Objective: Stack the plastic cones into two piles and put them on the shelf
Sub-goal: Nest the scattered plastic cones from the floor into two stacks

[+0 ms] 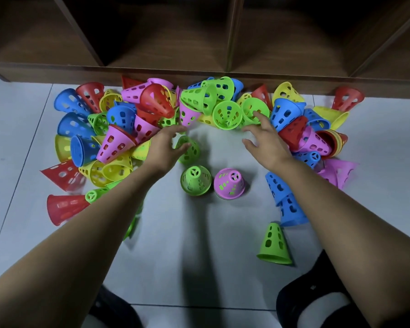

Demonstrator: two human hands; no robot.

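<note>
1. Right, shelf (199, 73) runs along the top edge. Its open compartments are dark and split by upright boards, and its base meets the floor (199, 268).
2. Cone heap (118, 143) of red, blue, yellow, pink and green plastic cones lies on the floor in an arc against the shelf base, most of them tipped on their sides.
3. Nesting: pink cone (229, 184) stands narrow end up with a green one showing through its holes. Standing green cone (195, 181) is just beside it, same way up. Blue cones (287, 207) lie nested one into another at right, with a lone green cone (273, 245) upright near them.
4. Left hand (166, 147): fingers loose and spread, gripping nothing, over a tipped green cone (191, 151). Contact cannot be told because of blur.
5. Right hand (265, 138): fingers released and spread, forefinger at the rim of a mouth-up green cone (247, 108) on the heap's near edge.
6. Open room: bare floor between the hands and down the middle toward the knees (313, 301). The heap closes off the left, right and far sides.
</note>
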